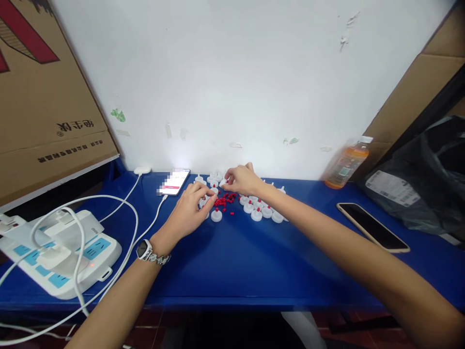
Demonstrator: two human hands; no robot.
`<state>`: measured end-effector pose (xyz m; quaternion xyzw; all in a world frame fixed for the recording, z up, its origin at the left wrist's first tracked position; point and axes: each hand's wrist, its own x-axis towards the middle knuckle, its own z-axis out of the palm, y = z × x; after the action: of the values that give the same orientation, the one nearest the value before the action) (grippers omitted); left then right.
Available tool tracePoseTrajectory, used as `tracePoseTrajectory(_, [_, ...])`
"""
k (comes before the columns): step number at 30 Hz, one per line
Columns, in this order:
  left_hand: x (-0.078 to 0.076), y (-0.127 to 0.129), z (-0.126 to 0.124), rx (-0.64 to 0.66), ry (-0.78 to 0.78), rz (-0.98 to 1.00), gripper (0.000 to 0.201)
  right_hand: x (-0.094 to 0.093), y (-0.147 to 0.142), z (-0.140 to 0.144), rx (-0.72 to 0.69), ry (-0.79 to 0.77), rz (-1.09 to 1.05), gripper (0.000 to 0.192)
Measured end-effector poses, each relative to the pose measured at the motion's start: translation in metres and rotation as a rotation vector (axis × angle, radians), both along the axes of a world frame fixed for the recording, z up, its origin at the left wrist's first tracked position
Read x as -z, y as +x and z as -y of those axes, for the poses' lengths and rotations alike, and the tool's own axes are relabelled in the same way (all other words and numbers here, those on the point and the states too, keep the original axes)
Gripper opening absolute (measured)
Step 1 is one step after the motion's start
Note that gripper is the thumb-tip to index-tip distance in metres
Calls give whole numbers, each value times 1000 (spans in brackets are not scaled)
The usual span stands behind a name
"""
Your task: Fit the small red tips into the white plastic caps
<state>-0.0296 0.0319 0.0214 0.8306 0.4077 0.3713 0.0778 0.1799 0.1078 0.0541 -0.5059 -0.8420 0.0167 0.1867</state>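
Several small white round caps (256, 214), some with a red tip, lie on the blue table (240, 257) near the wall. A little heap of tiny red pieces (227, 198) sits between my hands. My left hand (189, 209), with a watch on its wrist, rests over the left edge of the heap, its fingertips pinched at a red piece beside a white cap (216, 215). My right hand (241, 179) reaches to the far side and pinches a white cap at its fingertips.
A lit phone (175, 182) on a white cable lies at the left of the caps. A white power strip (61, 252) with plugs sits at the near left. A dark phone (372, 227), an orange drink bottle (346, 167), a black bag and cardboard boxes stand at the right.
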Motion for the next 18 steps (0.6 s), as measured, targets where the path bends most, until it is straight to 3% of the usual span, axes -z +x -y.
tracePoseTrajectory(10, [0, 1, 0, -4, 27, -22, 24, 6, 34, 24, -116, 32, -354, 31])
tracePoseTrajectory(12, [-3, 5, -1, -7, 58, -48, 23, 4, 36, 29, -138, -29, -449, 33])
tracePoseTrajectory(16, [-17, 20, -7, 57, 176, -208, 51, 2, 36, 35, -231, -227, -646, 36])
tracePoseTrajectory(18, [-24, 28, -13, 114, 192, -279, 48, 3, 36, 36, -283, -306, -702, 38])
